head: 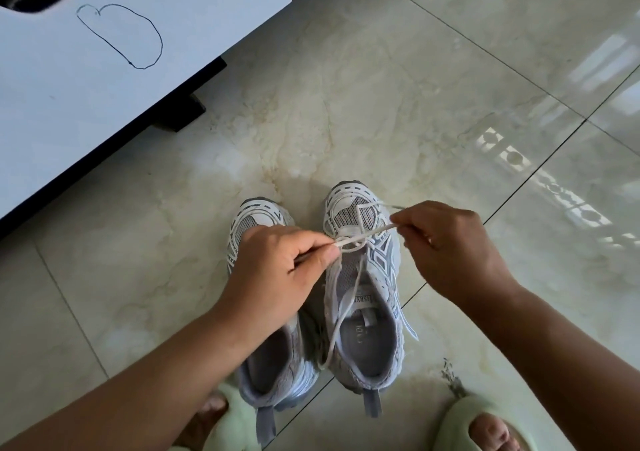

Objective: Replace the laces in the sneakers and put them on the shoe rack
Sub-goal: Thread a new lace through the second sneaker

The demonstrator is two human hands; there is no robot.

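Both sneakers stand on the floor tiles (433, 97), and the left hand (277, 270) and right hand (453, 246) pinch the white lace (375, 231) over the right sneaker (367, 298), fingers clamped on it, so threading seems underway; next it needs the following eyelet

Two grey-and-white sneakers on the floor: left one (263, 312), right one (363, 294), side by side, toes pointing away. One pale lace (349, 298), threaded in the right sneaker. Two hands: left (277, 270), right (450, 246), each pinching a stretch of that lace. Two pale green slippers: one (221, 412) by the left heel, one (485, 426) lower right. One white cabinet (104, 86), with one pen outline (121, 34) on it.
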